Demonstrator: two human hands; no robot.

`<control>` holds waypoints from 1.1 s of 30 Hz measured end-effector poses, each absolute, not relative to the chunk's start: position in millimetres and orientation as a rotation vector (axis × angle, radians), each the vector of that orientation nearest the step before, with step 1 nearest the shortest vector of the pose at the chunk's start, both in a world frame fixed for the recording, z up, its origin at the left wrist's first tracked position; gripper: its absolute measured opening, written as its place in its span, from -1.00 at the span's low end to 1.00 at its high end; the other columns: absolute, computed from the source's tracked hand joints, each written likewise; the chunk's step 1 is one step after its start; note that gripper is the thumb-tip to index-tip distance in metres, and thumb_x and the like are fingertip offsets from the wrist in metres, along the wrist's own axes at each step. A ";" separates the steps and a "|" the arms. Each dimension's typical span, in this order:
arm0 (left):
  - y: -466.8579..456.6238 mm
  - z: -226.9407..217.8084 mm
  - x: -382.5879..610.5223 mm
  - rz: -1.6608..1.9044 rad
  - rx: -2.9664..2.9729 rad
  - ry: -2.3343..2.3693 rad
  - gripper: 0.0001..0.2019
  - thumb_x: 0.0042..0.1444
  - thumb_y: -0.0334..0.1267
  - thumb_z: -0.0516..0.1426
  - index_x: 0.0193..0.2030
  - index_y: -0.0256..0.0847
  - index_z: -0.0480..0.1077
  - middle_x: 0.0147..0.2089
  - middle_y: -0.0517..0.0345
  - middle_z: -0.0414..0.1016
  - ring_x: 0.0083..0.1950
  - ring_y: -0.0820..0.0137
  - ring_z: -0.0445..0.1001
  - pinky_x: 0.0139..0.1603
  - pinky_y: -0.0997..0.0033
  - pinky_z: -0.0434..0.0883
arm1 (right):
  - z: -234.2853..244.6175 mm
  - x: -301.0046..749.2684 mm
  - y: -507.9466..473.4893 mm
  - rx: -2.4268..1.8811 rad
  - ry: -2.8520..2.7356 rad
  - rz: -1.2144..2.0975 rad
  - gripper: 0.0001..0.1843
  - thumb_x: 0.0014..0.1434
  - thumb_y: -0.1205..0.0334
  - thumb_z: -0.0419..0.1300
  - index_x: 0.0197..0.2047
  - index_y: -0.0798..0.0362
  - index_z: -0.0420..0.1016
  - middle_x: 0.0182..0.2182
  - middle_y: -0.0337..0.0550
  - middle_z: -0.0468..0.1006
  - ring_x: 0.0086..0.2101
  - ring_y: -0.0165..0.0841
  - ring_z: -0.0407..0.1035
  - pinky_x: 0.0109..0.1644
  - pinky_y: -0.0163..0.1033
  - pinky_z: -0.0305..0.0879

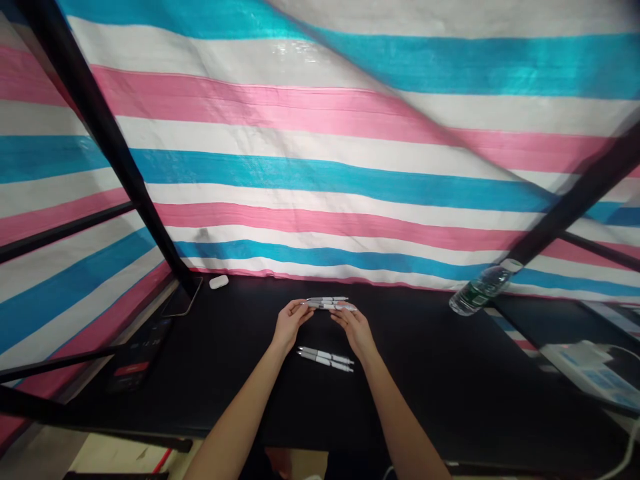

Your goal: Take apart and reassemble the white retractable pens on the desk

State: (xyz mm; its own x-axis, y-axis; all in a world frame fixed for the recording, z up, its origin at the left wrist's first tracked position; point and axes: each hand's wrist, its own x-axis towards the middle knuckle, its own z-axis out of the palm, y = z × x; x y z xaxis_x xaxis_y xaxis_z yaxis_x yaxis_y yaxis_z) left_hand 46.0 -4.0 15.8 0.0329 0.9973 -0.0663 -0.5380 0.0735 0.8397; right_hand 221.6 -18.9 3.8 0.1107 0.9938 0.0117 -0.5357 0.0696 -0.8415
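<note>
A white and grey pen [325, 306] lies crosswise between my two hands, its ends in my fingertips. My left hand [292, 324] pinches the left end, and my right hand [354, 325] closes on the right end. Just behind it, more pens of the same look [327, 299] lie on the black table [410, 380]; their exact number is hard to make out. Closer to me, between my forearms, two similar pens [325, 359] rest side by side, grey tips to the left.
A clear plastic bottle [483, 291] leans near the right frame post. At the back left are a small white case [219, 282] and a phone [184, 298]. Another dark phone-like device [137, 357] lies at the left edge. Striped sheeting [320, 167] hangs behind the table.
</note>
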 end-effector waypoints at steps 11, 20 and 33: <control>-6.2 17.8 47.1 1.352 0.857 0.909 -0.61 -0.23 -0.05 0.38 -0.36 -0.32 0.47 -0.43 0.10 0.51 -0.37 0.41 0.51 -0.26 0.38 0.48 | 3.8 221.2 -18.9 -0.899 -0.670 1.306 -0.59 -0.19 0.02 0.45 -0.32 0.11 0.57 -0.40 -0.12 0.62 -0.31 -0.27 0.55 -0.20 -0.23 0.47; -5.7 17.0 46.4 1.319 0.863 0.831 -0.59 -0.27 -0.17 0.41 -0.26 -0.32 0.50 -0.30 0.04 0.57 -0.23 0.36 0.53 -0.09 0.35 0.46 | -2.5 224.9 -17.1 -0.938 -0.648 1.291 -0.59 -0.17 0.01 0.44 -0.32 0.12 0.56 -0.39 -0.08 0.63 -0.31 -0.23 0.56 -0.20 -0.18 0.49; -3.5 13.7 43.0 1.302 0.959 0.914 -0.64 -0.18 -0.12 0.36 -0.28 -0.31 0.53 -0.36 0.05 0.54 -0.32 0.39 0.51 -0.27 0.42 0.47 | 0.1 224.6 -18.3 -0.904 -0.664 1.299 -0.59 -0.18 0.02 0.45 -0.31 0.10 0.56 -0.39 -0.11 0.63 -0.28 -0.21 0.55 -0.15 -0.14 0.48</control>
State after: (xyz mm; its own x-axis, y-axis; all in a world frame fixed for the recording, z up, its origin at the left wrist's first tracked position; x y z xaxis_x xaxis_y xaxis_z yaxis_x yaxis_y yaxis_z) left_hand 43.0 -3.5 13.7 0.0589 0.9982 -0.0074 -0.3465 0.0274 0.9377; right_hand 224.6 -18.3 0.1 0.1728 0.9822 -0.0734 -0.5153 0.0266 -0.8566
